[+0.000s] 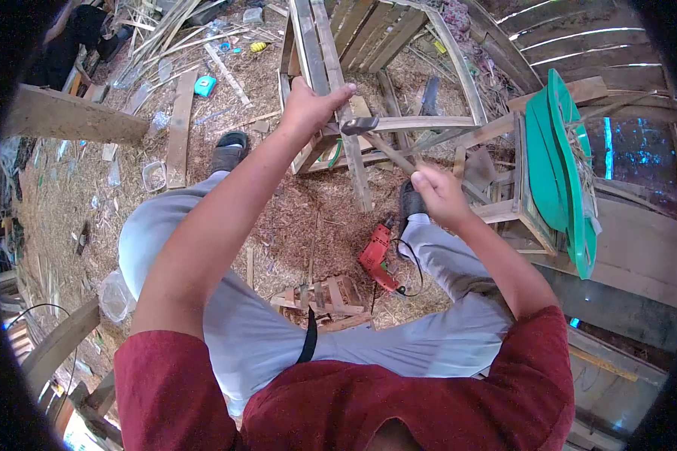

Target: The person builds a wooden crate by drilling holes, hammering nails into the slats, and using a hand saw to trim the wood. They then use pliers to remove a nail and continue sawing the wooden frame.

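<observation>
My right hand (440, 194) is wrapped round the wooden handle of a hammer (390, 152). Its metal head lies against or just over a long wooden slat (329, 56) of a slatted wooden frame (429, 122). My left hand (314, 104) grips the slats at the frame's near left side, thumb stretched toward the hammer head. Whether a nail is under the head I cannot make out. On the ground between my feet lies a red power drill (378, 255) with a black cord.
A green plastic chair (549, 161) stands at the right by a plank wall. A turquoise tape measure (204, 86) and a loose board (180, 131) lie at the left. Wood pieces (320, 295) lie between my legs. Wood shavings cover the floor, with a small tub (154, 177) on it.
</observation>
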`<move>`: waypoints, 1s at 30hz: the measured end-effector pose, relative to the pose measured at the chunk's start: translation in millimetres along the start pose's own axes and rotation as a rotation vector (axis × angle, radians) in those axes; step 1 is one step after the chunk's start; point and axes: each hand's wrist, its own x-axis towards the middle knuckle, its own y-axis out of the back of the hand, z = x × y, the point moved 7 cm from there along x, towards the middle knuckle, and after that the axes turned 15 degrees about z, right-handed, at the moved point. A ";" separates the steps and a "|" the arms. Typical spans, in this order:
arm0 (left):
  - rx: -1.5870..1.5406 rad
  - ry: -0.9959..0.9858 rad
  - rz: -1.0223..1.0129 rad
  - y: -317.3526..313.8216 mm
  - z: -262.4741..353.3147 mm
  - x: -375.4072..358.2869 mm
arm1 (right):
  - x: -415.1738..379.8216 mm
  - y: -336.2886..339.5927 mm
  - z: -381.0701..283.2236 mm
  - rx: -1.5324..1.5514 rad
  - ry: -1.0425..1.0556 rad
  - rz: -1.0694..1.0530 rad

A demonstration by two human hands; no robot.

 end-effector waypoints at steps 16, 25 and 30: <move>0.104 0.023 0.049 5.9 2.7 -2.5 | -8.7 -0.2 3.9 0.008 -0.065 0.001; 0.169 0.018 0.105 7.5 6.7 -4.8 | -3.5 6.4 -4.8 0.042 0.063 0.032; 0.120 0.007 0.028 4.2 19.3 -11.8 | -4.2 4.2 -4.5 -0.038 0.086 0.021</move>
